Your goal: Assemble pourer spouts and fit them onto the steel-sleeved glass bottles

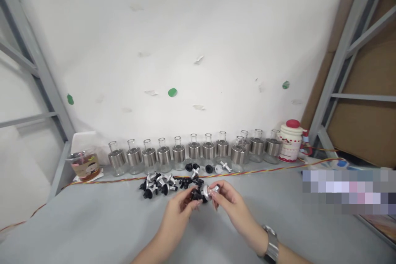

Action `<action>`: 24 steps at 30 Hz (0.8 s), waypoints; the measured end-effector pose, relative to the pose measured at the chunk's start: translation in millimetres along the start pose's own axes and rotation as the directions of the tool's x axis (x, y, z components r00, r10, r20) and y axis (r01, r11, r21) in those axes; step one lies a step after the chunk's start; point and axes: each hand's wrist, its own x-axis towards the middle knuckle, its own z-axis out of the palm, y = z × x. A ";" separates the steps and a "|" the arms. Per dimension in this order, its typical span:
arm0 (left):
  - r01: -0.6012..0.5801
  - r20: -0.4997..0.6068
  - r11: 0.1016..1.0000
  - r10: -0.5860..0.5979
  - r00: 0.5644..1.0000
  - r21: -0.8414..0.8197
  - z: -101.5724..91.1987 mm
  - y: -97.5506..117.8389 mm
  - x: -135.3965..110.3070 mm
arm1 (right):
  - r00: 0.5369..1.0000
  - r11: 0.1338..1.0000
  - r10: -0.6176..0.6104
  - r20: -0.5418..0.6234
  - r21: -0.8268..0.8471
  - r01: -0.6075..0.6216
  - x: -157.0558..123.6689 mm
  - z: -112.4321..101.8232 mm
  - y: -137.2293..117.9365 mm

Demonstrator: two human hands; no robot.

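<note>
My left hand (178, 211) pinches a small black stopper part (196, 195) just above the grey table (93, 227). My right hand (229, 202), with a metal watch (271, 244) on its wrist, grips a small silver cap (209, 192) between its fingertips. The two parts nearly touch between the hands. Right behind them lies a pile of several black and silver stopper parts (159, 185). Along the white wall stands a row of several glass bottles with steel sleeves (194, 153).
A plastic cup of brown drink (86, 165) stands at the back left. A white and red jug (291, 141) sits at the back right. A red-yellow cable (266, 170) runs along the table's rear. Grey metal frames (340, 53) flank both sides.
</note>
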 end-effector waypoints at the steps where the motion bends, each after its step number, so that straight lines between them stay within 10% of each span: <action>1: -0.030 -0.003 0.999 0.030 1.000 0.041 -1.5 -0.8 0.2 | 1.000 1.000 0.008 0.010 0.021 -0.008 0.1 0.2 -0.1; 10: -0.179 0.140 0.980 0.165 0.976 0.092 -4.9 -2.7 -3.0 | 0.997 0.982 0.077 -0.013 0.177 -0.073 1.3 -1.4 1.2; 24: 0.086 0.030 0.973 -0.081 0.996 -0.215 4.5 -2.6 0.1 | 0.988 0.990 0.040 0.146 0.124 -0.059 0.6 -3.8 11.1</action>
